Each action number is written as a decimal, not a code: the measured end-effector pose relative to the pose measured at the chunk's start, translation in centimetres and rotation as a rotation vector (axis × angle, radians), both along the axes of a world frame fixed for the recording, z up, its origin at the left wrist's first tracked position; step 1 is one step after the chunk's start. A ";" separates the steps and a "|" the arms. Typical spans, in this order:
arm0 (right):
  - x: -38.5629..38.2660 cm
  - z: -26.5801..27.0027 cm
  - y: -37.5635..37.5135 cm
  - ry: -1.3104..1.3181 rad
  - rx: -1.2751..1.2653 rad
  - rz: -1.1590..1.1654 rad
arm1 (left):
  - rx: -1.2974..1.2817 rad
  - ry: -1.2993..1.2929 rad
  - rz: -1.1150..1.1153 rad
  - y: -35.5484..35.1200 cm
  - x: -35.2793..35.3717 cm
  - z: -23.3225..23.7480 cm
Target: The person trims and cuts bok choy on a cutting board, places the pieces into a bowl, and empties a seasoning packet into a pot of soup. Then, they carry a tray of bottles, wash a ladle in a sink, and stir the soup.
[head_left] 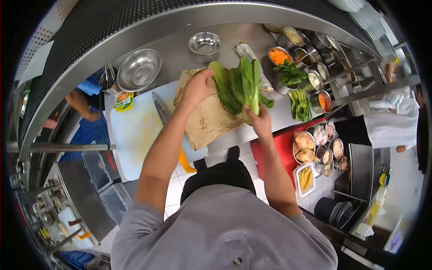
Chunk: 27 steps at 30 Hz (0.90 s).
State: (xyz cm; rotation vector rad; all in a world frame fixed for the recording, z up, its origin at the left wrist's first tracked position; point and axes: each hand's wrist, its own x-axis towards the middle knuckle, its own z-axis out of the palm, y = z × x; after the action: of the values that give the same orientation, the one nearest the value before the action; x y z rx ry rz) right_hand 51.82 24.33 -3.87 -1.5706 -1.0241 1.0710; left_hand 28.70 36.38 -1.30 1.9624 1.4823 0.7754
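Observation:
A bunch of leafy greens (245, 85) with broad dark leaves and pale stalks is held over the counter. My right hand (258, 120) is closed around its stalk end. Curled fingers of my left hand (200, 85) meet the edge of the leftmost leaf. Beneath the greens lies a crumpled sheet of brown paper (207, 126), partly over a white cutting board (132, 135). A knife (159, 108) with a yellow handle rests on the board, and my left forearm hides part of it. A wrapped roll-shaped bundle (256, 67) lies behind the greens.
Steel bowls (139, 69) stand at the back. Metal containers of cut vegetables (279, 56) crowd the right side. A red board (285, 146) holds bowls of meat (303, 146) and a white tray (307, 180). Other people (391, 121) stand at both sides. A steel shelf (225, 8) overhangs the counter.

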 end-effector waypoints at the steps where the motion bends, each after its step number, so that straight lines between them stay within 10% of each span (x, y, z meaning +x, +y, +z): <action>1: -1.3 -0.5 0.2 0.023 0.121 -0.054 | 0.007 -0.008 -0.024 2.2 0.6 -0.7; 3: -2.3 -1.3 0.8 -0.166 0.103 -0.108 | 0.327 0.482 -0.328 6.4 2.1 -3.3; 6: -1.5 -0.7 0.7 -0.045 0.141 -0.179 | 0.143 0.843 -0.423 8.7 3.8 -3.2; 10: 3.0 0.4 -0.3 0.642 0.088 -0.161 | 0.224 0.972 -0.516 10.2 4.5 -4.1; 17: 6.7 -0.9 -1.5 0.847 0.125 -0.044 | 0.164 0.935 -0.407 7.9 6.0 -0.2; 19: 4.9 -0.1 -0.4 0.896 0.180 -0.093 | -0.784 0.411 -0.302 3.3 6.8 6.9; 20: 4.0 0.1 -0.2 0.939 0.226 -0.154 | -0.849 0.005 -0.304 0.9 6.2 4.7; 23: 2.0 0.9 0.9 0.834 0.250 0.087 | -0.749 -0.860 -0.184 -5.5 6.0 -0.6; 27: -3.4 3.2 1.5 0.312 0.427 0.252 | -0.445 -1.053 0.061 -9.2 5.1 2.1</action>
State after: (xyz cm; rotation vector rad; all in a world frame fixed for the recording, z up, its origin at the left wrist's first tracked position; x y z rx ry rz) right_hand 48.44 25.80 -0.66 -0.9179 -1.1602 1.1328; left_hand 33.76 27.19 0.80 0.8985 0.9244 1.1318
